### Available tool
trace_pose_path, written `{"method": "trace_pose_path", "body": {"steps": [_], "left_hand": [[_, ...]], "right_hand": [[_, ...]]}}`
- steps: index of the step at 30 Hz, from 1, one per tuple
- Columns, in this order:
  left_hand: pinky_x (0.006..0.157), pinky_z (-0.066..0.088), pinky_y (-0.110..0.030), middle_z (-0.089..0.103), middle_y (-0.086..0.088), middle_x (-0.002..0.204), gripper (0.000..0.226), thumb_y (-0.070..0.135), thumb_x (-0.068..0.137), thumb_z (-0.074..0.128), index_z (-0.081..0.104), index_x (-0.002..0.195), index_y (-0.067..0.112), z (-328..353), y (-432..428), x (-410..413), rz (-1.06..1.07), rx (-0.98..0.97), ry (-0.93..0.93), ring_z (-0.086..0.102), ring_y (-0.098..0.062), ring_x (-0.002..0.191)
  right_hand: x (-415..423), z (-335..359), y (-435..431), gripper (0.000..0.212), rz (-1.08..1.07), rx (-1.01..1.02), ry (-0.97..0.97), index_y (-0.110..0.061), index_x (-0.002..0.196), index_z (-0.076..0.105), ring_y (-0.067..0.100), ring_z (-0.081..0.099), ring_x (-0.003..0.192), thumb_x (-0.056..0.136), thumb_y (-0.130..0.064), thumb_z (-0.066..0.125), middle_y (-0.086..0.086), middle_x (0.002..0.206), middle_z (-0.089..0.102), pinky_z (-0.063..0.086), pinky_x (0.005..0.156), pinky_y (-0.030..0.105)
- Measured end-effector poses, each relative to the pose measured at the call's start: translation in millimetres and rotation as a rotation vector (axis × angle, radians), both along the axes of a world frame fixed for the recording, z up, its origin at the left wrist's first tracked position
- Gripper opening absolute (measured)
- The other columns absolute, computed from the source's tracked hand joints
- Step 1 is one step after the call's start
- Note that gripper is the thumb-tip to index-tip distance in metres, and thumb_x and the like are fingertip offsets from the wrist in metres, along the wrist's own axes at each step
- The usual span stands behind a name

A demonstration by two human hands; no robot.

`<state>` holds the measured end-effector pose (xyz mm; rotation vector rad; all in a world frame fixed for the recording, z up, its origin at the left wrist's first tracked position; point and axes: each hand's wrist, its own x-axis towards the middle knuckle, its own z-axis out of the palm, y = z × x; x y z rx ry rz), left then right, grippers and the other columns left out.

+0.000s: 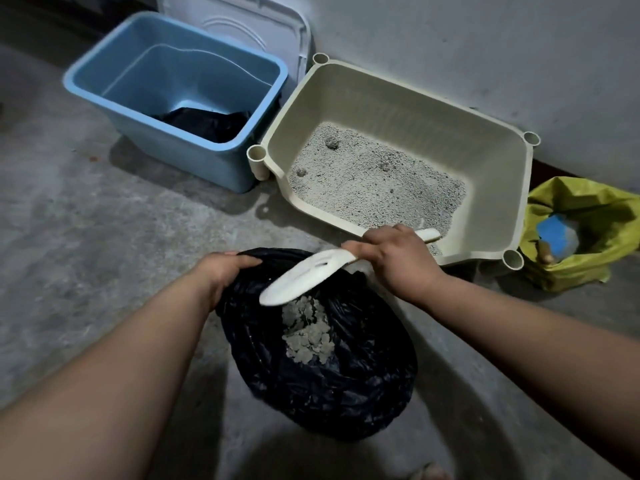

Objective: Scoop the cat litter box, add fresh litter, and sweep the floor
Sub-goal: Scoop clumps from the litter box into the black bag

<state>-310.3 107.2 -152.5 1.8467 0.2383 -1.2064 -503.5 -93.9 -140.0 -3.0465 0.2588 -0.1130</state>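
Head view: right hand (398, 261) curls round the white scoop (298, 278) handle, blade tipped over the black bag (346, 393). Left hand (225, 268) grips the bag's rim. Grey clumps (306, 332) lie inside. Litter box (398, 109) holds litter (374, 178); blue bin (180, 161) holds something dark, maybe plastic.

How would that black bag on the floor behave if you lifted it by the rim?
Probably floppy: the black bag is crinkled thin film, and the left hand holds its rim open. Likely bottom-heavy, since grey clumps sit inside, so it should sag. It looks glossy, perhaps slippery.
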Motion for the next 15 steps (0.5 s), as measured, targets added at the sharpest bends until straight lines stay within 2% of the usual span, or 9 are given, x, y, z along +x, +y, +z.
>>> {"method": "trace_pose_path", "body": {"steps": [2,5,7,10,12,14,15], "left_hand": [[0.038,0.051,-0.025,0.067,-0.014,0.077,0.035,0.011,0.080,0.069,0.059,0.113,0.007,0,2,1,0.012,-0.011,0.002,0.063,-0.024,0.050],[0.037,0.050,-0.023,0.066,-0.005,0.051,0.006,0.008,0.084,0.065,0.062,0.089,0.009,4,2,-1,0.017,-0.045,0.009,0.062,-0.016,0.039],[0.038,0.051,-0.022,0.065,-0.003,0.047,0.005,0.007,0.086,0.063,0.061,0.082,0.010,4,3,0,0.024,-0.062,0.000,0.062,-0.014,0.038],[0.039,0.050,-0.019,0.065,-0.001,0.046,0.009,0.004,0.087,0.059,0.060,0.080,0.010,3,4,1,0.017,-0.080,-0.043,0.061,-0.012,0.038],[0.039,0.049,-0.017,0.065,0.000,0.046,0.011,0.002,0.087,0.057,0.061,0.081,0.010,4,3,1,0.015,-0.101,-0.061,0.061,-0.010,0.038],[0.039,0.048,-0.015,0.064,0.002,0.045,0.013,0.000,0.087,0.055,0.062,0.082,0.010,5,2,2,0.011,-0.112,-0.089,0.061,-0.008,0.038],[0.040,0.048,-0.014,0.064,0.002,0.045,0.012,-0.001,0.087,0.055,0.062,0.084,0.009,5,2,3,0.008,-0.112,-0.108,0.061,-0.007,0.039]], "right_hand": [[2,5,-4,0.042,-0.073,0.077,-0.004,-0.028,0.111,0.069,0.025,0.062,0.067,0.071,-0.017,0.077,0.000,0.073,0.061,0.040,0.067,0.031],[5,13,-12,0.038,-0.266,0.196,0.120,-0.031,0.120,0.062,0.025,0.061,0.092,0.083,-0.022,0.063,0.000,0.097,0.065,0.044,0.077,0.030],[11,17,-18,0.036,-0.402,0.359,0.151,-0.027,0.118,0.063,0.025,0.061,0.099,0.083,-0.021,0.061,0.002,0.106,0.067,0.048,0.080,0.030],[27,23,-31,0.031,-0.525,0.425,0.207,-0.014,0.114,0.062,0.028,0.061,0.096,0.083,-0.019,0.065,0.011,0.108,0.067,0.038,0.071,0.024],[38,28,-42,0.022,-0.602,0.404,0.275,-0.011,0.107,0.063,0.025,0.059,0.085,0.085,-0.016,0.064,0.011,0.106,0.066,0.036,0.068,0.023],[47,34,-57,0.001,-0.691,0.364,0.336,-0.013,0.087,0.059,0.017,0.053,0.065,0.088,-0.013,0.059,0.005,0.088,0.064,0.036,0.058,0.022],[53,36,-65,0.010,-0.723,0.346,0.385,-0.012,0.079,0.056,0.015,0.049,0.059,0.088,-0.012,0.057,0.002,0.078,0.060,0.036,0.054,0.024]]}}
